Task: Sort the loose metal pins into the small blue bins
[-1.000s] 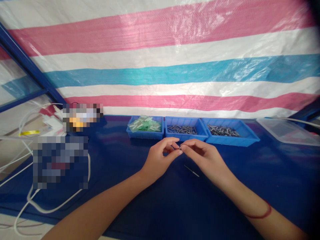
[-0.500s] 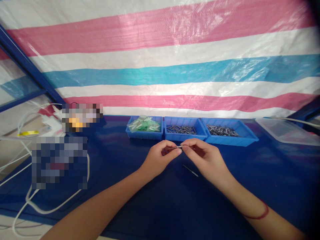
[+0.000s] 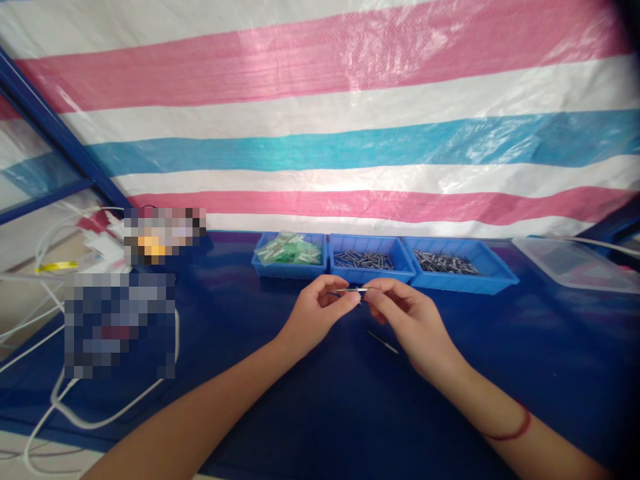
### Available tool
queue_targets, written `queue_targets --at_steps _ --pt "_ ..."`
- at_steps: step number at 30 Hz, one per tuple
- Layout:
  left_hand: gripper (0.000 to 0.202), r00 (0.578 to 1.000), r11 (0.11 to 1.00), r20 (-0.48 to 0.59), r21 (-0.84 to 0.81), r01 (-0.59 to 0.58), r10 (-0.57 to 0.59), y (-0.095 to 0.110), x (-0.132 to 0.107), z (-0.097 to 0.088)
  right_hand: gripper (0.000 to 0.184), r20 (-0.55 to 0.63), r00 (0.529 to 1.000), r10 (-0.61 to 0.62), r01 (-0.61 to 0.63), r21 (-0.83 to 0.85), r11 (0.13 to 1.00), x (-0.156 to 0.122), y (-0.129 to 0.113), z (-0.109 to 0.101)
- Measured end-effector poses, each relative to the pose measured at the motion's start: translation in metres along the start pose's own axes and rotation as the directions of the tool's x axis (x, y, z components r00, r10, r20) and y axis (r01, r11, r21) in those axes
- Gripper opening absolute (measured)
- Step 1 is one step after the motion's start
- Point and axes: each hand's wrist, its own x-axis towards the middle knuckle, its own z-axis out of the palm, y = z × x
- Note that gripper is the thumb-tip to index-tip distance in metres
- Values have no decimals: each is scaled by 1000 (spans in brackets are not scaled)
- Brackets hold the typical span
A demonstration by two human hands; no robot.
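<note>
Over the blue table, a thin metal rod [image 3: 355,290] lies almost level between my fingertips, with a thicker collar near its middle. My right hand [image 3: 407,317] pinches its right end between thumb and forefinger. At the left end, the thumb and curled fingers of my left hand [image 3: 317,310] close about the rod; their exact contact is hard to make out. Just below the right hand, a second thin metal rod [image 3: 383,342] rests slanted on the table, apart from both hands.
Behind my hands stand three blue bins: one with green-and-clear packets [image 3: 290,250], two with small metal pieces [image 3: 364,259] [image 3: 445,261]. A translucent plastic lid or tray [image 3: 565,263] lies at right. White cables [image 3: 177,340] and blurred-out objects [image 3: 120,327] occupy the left. A striped sheet [image 3: 350,153] hangs behind.
The fingers of my left hand have parted slightly around the rod, so more of its length shows. The second rod stays on the table.
</note>
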Motion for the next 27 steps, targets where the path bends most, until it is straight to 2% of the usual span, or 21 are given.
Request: queue_targets --at_steps 4,10,17,24,27 --pt "23 1000 1000 8 -4 5 -5 3 -1 1 26 -11 998 58 -58 39 998 0 2 0" --pt "21 998 997 -26 54 -52 53 10 -4 2 27 107 991 77 -74 -33 997 -3 -2 3" --pt "21 994 988 -6 114 -104 105 6 -3 -1 25 151 989 -10 27 -108 994 -4 -3 4" --pt "18 990 984 44 108 -139 135 3 -3 -1 21 202 976 -79 117 -182 976 -6 -4 4" --pt "22 992 979 39 160 -129 124 2 -4 -1 20 150 979 -137 171 -240 956 -2 -4 -2"
